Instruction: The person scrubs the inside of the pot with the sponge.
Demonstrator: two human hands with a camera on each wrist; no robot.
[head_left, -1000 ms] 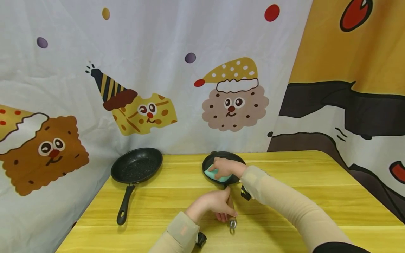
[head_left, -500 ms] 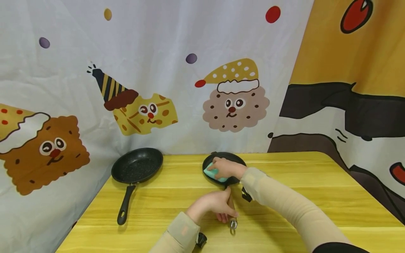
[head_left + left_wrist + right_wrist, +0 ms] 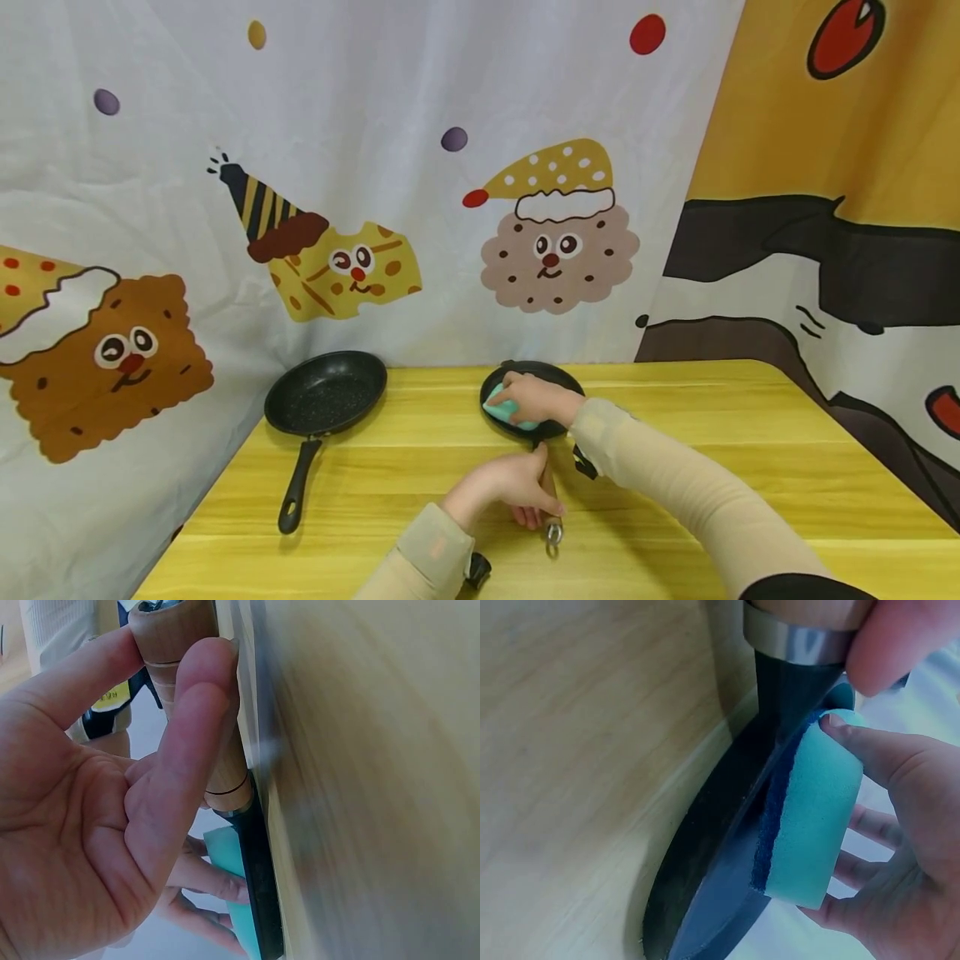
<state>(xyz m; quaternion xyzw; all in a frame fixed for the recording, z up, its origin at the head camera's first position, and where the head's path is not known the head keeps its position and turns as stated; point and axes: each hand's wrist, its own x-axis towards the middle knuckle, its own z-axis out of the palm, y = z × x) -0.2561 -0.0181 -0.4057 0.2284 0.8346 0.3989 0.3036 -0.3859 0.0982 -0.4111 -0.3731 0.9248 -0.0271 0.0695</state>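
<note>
A small black frying pan (image 3: 564, 379) with a wooden handle (image 3: 229, 772) lies on the table in the head view. My left hand (image 3: 510, 483) holds that handle from the left, thumb and fingers on either side of the wood. Inside the pan, my right hand (image 3: 534, 398) grips a turquoise sponge (image 3: 817, 802) between thumb and fingers. The sponge's dark blue scouring side faces the pan's inner surface in the right wrist view. In the head view the right hand covers part of the sponge.
To the left stands a larger black frying pan (image 3: 326, 392) with a black handle (image 3: 298, 492) pointing towards me. Both pans are on a yellow wood-grain table (image 3: 750, 467). Behind its far edge hangs a white cartoon-printed cloth (image 3: 420, 83).
The sponge and right hand have shifted very slightly left within the small pan. My left hand keeps its hold on the handle, and the larger pan stays put.
</note>
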